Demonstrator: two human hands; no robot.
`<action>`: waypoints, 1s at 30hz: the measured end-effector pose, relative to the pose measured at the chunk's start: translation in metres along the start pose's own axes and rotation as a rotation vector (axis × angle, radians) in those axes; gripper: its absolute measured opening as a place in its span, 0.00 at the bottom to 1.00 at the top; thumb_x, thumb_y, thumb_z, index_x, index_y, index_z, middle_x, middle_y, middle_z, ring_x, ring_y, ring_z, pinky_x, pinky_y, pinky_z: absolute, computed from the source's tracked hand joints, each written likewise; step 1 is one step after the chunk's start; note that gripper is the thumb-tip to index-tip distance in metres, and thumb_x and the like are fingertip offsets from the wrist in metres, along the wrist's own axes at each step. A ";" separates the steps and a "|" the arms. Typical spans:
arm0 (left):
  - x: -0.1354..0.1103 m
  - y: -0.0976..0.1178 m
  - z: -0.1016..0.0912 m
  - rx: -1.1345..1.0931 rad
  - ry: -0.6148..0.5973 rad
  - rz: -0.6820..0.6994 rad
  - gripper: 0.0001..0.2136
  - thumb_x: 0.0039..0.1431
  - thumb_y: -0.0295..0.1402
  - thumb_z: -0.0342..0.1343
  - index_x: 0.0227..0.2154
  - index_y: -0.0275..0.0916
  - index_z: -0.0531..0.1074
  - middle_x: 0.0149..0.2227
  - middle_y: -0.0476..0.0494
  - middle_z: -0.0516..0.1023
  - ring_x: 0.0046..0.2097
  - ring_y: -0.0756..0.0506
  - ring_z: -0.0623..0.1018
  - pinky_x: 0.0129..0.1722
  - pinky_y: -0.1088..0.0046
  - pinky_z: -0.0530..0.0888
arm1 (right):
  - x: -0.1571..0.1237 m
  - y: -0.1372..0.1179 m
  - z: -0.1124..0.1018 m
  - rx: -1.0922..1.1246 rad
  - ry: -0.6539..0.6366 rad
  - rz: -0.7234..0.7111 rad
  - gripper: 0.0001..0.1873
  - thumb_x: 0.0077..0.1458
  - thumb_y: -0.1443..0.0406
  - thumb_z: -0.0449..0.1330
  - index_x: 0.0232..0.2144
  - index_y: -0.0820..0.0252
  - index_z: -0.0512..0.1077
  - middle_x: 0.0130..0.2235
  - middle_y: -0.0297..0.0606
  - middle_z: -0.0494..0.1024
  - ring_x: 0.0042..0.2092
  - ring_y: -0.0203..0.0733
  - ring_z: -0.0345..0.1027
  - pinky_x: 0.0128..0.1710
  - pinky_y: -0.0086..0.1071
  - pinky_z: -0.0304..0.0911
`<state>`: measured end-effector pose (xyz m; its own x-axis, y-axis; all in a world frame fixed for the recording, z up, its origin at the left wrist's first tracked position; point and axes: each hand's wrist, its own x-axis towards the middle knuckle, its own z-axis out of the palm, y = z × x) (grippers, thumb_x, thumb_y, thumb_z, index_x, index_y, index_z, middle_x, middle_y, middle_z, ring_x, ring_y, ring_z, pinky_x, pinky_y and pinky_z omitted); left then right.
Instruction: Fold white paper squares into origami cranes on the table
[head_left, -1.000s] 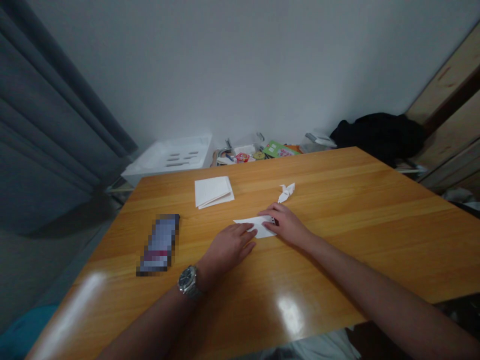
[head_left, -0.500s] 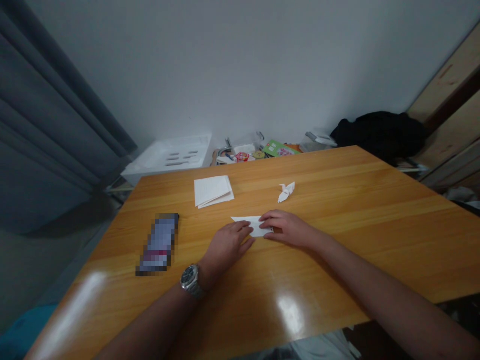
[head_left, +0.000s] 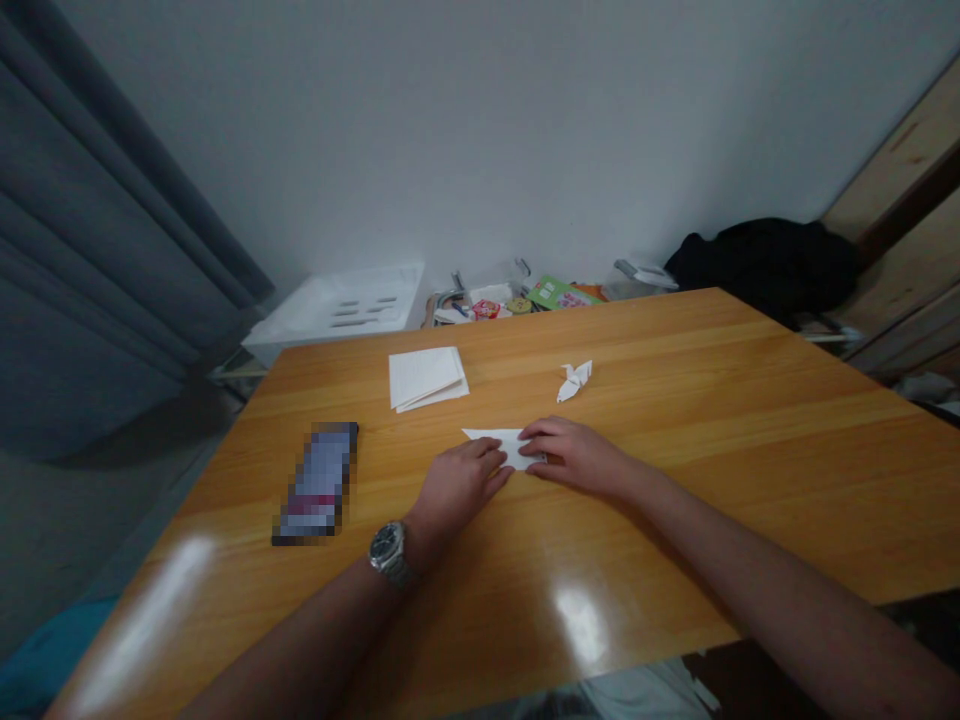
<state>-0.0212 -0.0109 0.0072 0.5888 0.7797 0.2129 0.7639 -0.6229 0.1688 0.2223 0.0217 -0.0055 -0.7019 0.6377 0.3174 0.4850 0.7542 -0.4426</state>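
Note:
A folded white paper lies flat on the wooden table. My left hand, with a watch on its wrist, presses its fingertips on the paper's near left part. On the paper's right part rests my right hand, fingers stretched flat over it. Both hands hide much of the sheet. A small finished white paper crane sits further back, apart from both hands.
A stack of white paper sheets lies at the back left. A phone lies at the left. Behind the table are a white plastic tray, small clutter, and black cloth. A grey curtain hangs at left.
My right hand slid left along the paper, covering more of it. The paper now looks narrower and flatter. The left hand has barely moved.

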 end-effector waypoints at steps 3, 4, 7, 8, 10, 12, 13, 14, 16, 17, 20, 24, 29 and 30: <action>0.000 0.001 0.000 0.019 -0.005 0.005 0.11 0.70 0.37 0.52 0.44 0.39 0.78 0.52 0.42 0.79 0.48 0.43 0.80 0.49 0.66 0.77 | -0.001 0.001 -0.003 0.027 -0.007 -0.002 0.12 0.59 0.63 0.64 0.46 0.59 0.78 0.52 0.47 0.78 0.52 0.49 0.72 0.52 0.42 0.69; 0.000 0.001 0.000 0.024 -0.008 0.009 0.11 0.70 0.37 0.52 0.44 0.39 0.78 0.52 0.42 0.79 0.48 0.43 0.80 0.49 0.66 0.78 | -0.002 0.001 -0.005 0.046 -0.017 -0.006 0.13 0.59 0.62 0.65 0.47 0.58 0.78 0.52 0.47 0.77 0.52 0.49 0.72 0.52 0.42 0.68; 0.000 0.001 0.001 0.031 -0.005 0.014 0.11 0.69 0.37 0.52 0.44 0.39 0.77 0.52 0.41 0.79 0.47 0.42 0.81 0.47 0.66 0.78 | -0.005 0.003 -0.012 0.112 -0.068 -0.001 0.17 0.58 0.62 0.65 0.50 0.56 0.76 0.55 0.46 0.76 0.55 0.48 0.71 0.56 0.42 0.66; 0.000 0.001 0.002 0.029 -0.003 0.015 0.12 0.70 0.37 0.51 0.44 0.39 0.77 0.52 0.41 0.79 0.47 0.42 0.81 0.47 0.65 0.78 | -0.006 0.003 -0.014 0.128 -0.078 0.009 0.17 0.58 0.63 0.65 0.51 0.56 0.76 0.56 0.45 0.76 0.56 0.48 0.71 0.56 0.42 0.66; 0.000 0.001 0.002 0.024 0.005 0.018 0.12 0.70 0.37 0.51 0.44 0.38 0.77 0.52 0.41 0.79 0.46 0.42 0.81 0.47 0.65 0.79 | -0.007 0.003 -0.017 0.159 -0.087 0.039 0.17 0.58 0.65 0.64 0.50 0.55 0.75 0.56 0.44 0.77 0.55 0.47 0.72 0.56 0.40 0.66; 0.000 0.001 0.002 0.023 0.008 0.024 0.12 0.70 0.37 0.51 0.44 0.39 0.77 0.52 0.41 0.79 0.47 0.42 0.81 0.47 0.65 0.78 | -0.008 0.002 -0.019 0.182 -0.083 0.071 0.15 0.58 0.67 0.63 0.48 0.55 0.75 0.55 0.43 0.78 0.53 0.46 0.73 0.54 0.39 0.67; -0.001 0.000 0.002 0.024 0.010 0.025 0.12 0.70 0.37 0.51 0.44 0.39 0.77 0.52 0.41 0.79 0.47 0.42 0.81 0.48 0.64 0.78 | -0.008 0.001 -0.020 0.187 -0.081 0.080 0.12 0.58 0.68 0.62 0.46 0.56 0.76 0.54 0.42 0.78 0.51 0.45 0.74 0.52 0.38 0.67; -0.001 0.000 0.002 0.022 0.009 0.028 0.12 0.70 0.37 0.51 0.45 0.39 0.77 0.53 0.41 0.79 0.48 0.42 0.81 0.48 0.64 0.78 | -0.007 0.001 -0.020 0.188 -0.082 0.078 0.09 0.60 0.67 0.61 0.43 0.56 0.76 0.52 0.42 0.79 0.50 0.45 0.74 0.51 0.38 0.68; -0.002 -0.001 0.002 0.011 0.010 0.037 0.12 0.70 0.37 0.51 0.45 0.39 0.77 0.54 0.40 0.78 0.50 0.41 0.80 0.50 0.62 0.78 | -0.006 0.000 -0.019 0.184 -0.077 0.052 0.06 0.63 0.67 0.58 0.39 0.56 0.76 0.50 0.42 0.80 0.49 0.44 0.74 0.50 0.37 0.67; -0.002 -0.002 0.002 0.006 0.013 0.042 0.12 0.70 0.38 0.51 0.46 0.39 0.77 0.54 0.39 0.78 0.51 0.40 0.80 0.51 0.62 0.77 | -0.005 0.000 -0.019 0.180 -0.072 0.036 0.07 0.64 0.67 0.57 0.38 0.57 0.75 0.50 0.42 0.80 0.50 0.44 0.74 0.50 0.37 0.67; -0.003 -0.002 0.003 0.000 0.024 0.044 0.13 0.69 0.40 0.52 0.45 0.39 0.77 0.54 0.39 0.78 0.51 0.40 0.79 0.51 0.61 0.77 | -0.005 0.000 -0.017 0.165 -0.049 0.013 0.08 0.65 0.67 0.55 0.36 0.57 0.74 0.48 0.42 0.79 0.49 0.43 0.73 0.50 0.37 0.67; -0.002 0.002 0.000 0.002 0.011 0.019 0.11 0.70 0.37 0.51 0.43 0.39 0.77 0.52 0.41 0.79 0.48 0.42 0.81 0.48 0.64 0.78 | -0.005 0.000 -0.019 0.175 -0.071 0.012 0.04 0.62 0.64 0.60 0.39 0.57 0.74 0.50 0.42 0.78 0.51 0.44 0.72 0.52 0.37 0.66; -0.001 0.002 -0.001 0.011 0.020 0.032 0.12 0.70 0.36 0.50 0.43 0.38 0.77 0.52 0.41 0.79 0.47 0.42 0.81 0.48 0.64 0.79 | -0.006 0.003 -0.021 0.223 -0.078 0.028 0.05 0.64 0.65 0.58 0.38 0.56 0.74 0.51 0.42 0.78 0.50 0.43 0.72 0.51 0.37 0.66; -0.002 0.001 0.000 0.008 0.023 0.047 0.12 0.70 0.36 0.50 0.44 0.38 0.77 0.52 0.40 0.79 0.49 0.42 0.81 0.49 0.63 0.78 | -0.006 0.004 -0.020 0.226 -0.064 0.035 0.07 0.66 0.65 0.56 0.38 0.56 0.74 0.50 0.42 0.78 0.49 0.42 0.72 0.51 0.37 0.66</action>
<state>-0.0215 -0.0128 0.0074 0.6182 0.7476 0.2426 0.7374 -0.6585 0.1504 0.2386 0.0238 0.0078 -0.7218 0.6460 0.2485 0.3853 0.6733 -0.6311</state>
